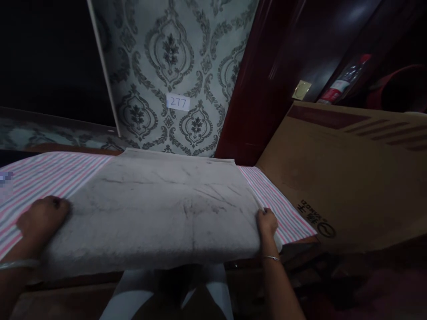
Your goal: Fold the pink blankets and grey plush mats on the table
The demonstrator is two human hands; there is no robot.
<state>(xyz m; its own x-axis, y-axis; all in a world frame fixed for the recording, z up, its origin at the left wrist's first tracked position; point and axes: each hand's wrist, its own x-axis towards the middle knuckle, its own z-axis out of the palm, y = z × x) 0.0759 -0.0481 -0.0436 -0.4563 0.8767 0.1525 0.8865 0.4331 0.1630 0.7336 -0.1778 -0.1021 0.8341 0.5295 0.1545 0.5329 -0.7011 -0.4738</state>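
Note:
A wide off-white cloth [160,209] with creases and dark streaks lies spread over the table. Its near side hangs over the front edge. At its left side, my left hand [46,218] is closed in a fist on the cloth's edge. My right hand [267,222] pinches the opposite edge on the right. Under the cloth is a pink, grey and white striped tablecloth [86,166], which shows on both sides. Both wrists wear a bracelet.
A large cardboard box [347,169] stands close on the right, with a plastic bottle [345,82] behind it. A dark screen [53,58] is at the upper left. The patterned wall behind carries a paper label [178,102] reading 277. Beside it is a dark red door frame [247,89].

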